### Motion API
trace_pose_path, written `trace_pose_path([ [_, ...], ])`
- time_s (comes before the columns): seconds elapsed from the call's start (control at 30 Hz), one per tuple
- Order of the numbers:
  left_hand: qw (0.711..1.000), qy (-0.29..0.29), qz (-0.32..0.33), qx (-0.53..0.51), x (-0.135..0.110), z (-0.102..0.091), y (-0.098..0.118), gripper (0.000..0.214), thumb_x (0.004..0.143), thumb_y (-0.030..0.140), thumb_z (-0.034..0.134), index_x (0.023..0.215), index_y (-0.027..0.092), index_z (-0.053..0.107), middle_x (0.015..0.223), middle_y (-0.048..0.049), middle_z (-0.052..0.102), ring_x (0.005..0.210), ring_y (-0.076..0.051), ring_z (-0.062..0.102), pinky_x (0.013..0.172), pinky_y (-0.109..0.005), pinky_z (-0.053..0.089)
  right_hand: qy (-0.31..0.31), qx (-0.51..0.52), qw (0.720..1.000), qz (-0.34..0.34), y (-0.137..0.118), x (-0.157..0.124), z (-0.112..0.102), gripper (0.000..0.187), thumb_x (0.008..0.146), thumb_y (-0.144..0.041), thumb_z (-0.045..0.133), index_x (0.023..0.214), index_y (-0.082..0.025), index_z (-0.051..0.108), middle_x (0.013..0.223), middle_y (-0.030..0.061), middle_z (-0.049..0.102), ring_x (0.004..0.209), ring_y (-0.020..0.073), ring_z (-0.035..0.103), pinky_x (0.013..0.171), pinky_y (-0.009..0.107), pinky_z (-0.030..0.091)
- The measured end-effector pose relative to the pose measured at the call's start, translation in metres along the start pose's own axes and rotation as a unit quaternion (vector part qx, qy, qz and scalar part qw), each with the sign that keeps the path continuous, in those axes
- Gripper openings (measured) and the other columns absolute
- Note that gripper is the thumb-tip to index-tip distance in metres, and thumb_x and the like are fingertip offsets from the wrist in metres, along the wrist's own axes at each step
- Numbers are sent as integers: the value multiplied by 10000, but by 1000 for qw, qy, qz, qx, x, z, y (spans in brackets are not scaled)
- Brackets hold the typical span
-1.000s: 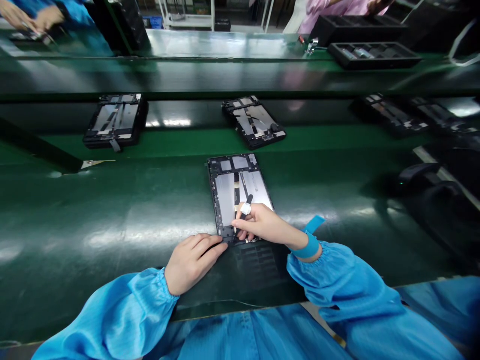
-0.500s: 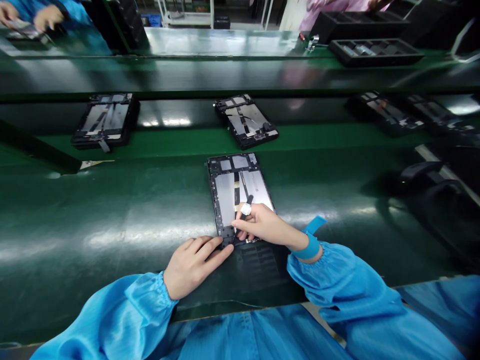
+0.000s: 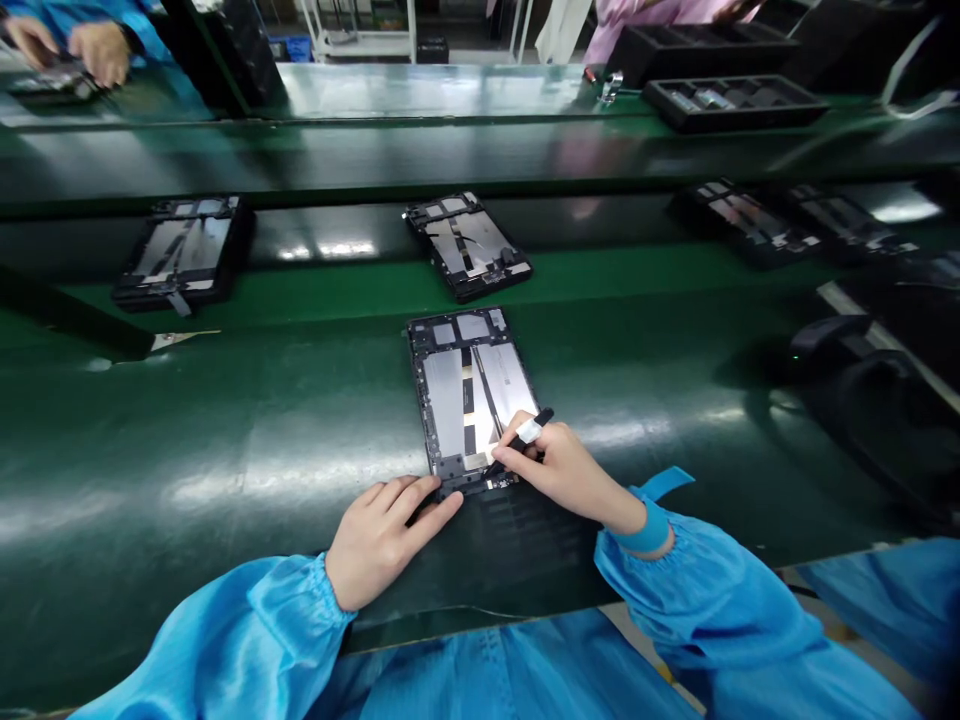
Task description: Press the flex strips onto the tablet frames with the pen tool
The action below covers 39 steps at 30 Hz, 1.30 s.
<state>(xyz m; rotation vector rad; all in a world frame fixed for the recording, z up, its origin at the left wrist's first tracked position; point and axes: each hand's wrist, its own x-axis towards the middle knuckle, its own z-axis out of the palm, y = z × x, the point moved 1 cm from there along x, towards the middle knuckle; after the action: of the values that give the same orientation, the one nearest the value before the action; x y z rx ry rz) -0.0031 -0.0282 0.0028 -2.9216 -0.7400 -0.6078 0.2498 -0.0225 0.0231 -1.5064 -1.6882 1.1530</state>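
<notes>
The opened tablet (image 3: 471, 400) lies on the green bench (image 3: 225, 440), just in front of the person. The left hand (image 3: 382, 540) rests at the tablet's near edge, fingers together and flat, steadying it. The right hand (image 3: 562, 470) pinches a thin black tool (image 3: 521, 438), its tip at the tablet's near right corner. If the tip slips, it could likely scratch the exposed board; a loose left hand would let the tablet slide.

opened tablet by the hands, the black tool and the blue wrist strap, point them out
opened tablet (image 3: 450, 390), head view, left silver panel
black tool (image 3: 534, 424), head view, upper shaft
blue wrist strap (image 3: 643, 532), head view, band on the wrist
</notes>
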Motion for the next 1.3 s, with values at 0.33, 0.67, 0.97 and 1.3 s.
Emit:
trace_pose_path([
  [0.33,1000,12,0,-14,-1,6,-1,324,954,104,451,1222,202,605,1173,-112,625,1041,-222,589,816,-331,501,-7,105,994,24,3,4,3,205,873,-370,634,777,-191,603,649,8,675,636,175,692,572,256,513],
  [0.67,1000,-28,1,10,-1,7,1,427,952,97,431,1347,220,536,1207,-126,609,1056,-242,585,837,-348,485,3,76,997,4,2,4,4,161,872,-313,635,776,-187,604,644,-4,663,585,147,658,536,233,478],
  [0.97,998,-48,-20,18,0,9,3,408,939,121,489,1328,230,551,1197,-141,573,1021,-251,579,821,-370,519,9,56,998,-11,-3,5,5,147,873,-275,614,757,-185,601,628,-17,638,550,122,612,517,218,440],
  [1.3,998,-43,-21,-33,8,8,5,362,960,165,490,1314,210,553,1258,-118,588,1023,-224,593,863,-358,543,35,159,986,29,6,9,6,194,829,-348,650,764,-190,557,626,-14,616,575,154,654,506,235,490],
])
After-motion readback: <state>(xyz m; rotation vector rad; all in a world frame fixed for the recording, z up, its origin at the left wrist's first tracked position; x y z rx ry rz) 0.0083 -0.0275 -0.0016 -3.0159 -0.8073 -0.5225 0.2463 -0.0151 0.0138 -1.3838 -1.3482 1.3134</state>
